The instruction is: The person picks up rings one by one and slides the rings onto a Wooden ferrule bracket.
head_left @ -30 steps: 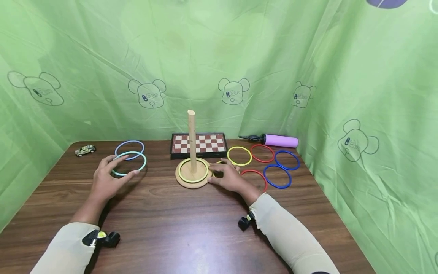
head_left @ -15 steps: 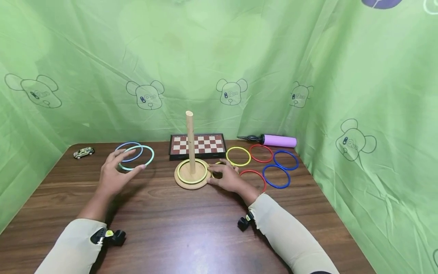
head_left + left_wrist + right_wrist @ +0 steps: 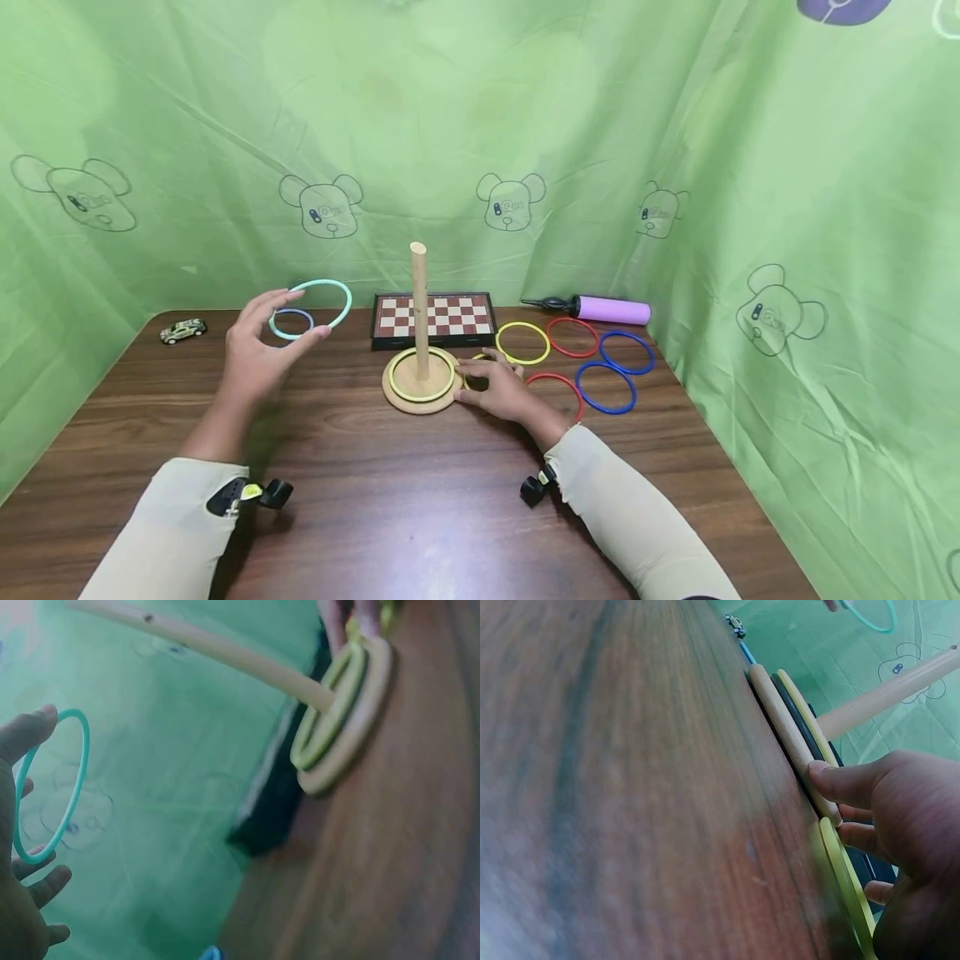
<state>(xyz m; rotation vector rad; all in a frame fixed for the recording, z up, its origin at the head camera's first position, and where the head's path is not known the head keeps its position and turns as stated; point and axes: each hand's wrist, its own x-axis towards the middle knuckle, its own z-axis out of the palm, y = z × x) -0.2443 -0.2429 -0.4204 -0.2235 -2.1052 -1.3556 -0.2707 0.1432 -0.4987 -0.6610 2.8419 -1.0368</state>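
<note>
My left hand (image 3: pixel 258 354) pinches a light teal ring (image 3: pixel 349 304) between thumb and fingers, tilted and raised off the table. Behind it a blue ring (image 3: pixel 312 321) lies on the table, partly hidden. In the middle stands a wooden peg stand (image 3: pixel 422 308) with a round base and an upright post. A yellow-green ring (image 3: pixel 422 400) lies on that base, around the post. My right hand (image 3: pixel 501 392) grips the right edge of the base, its thumb (image 3: pixel 847 784) pressed on the rim. Under this hand lies another yellow ring (image 3: pixel 847 885), mostly covered in the head view.
Behind the stand sits a chessboard (image 3: pixel 467 315). To the right lie a yellow ring (image 3: pixel 523 324), red rings (image 3: pixel 573 319), blue rings (image 3: pixel 605 364) and a purple hand pump (image 3: pixel 615 309). A toy car (image 3: pixel 183 331) is at the far left. Green curtains hang behind and beside the table.
My left hand has lifted the teal ring up off the table and moved it a little to the right. My right hand has stayed on the base.
</note>
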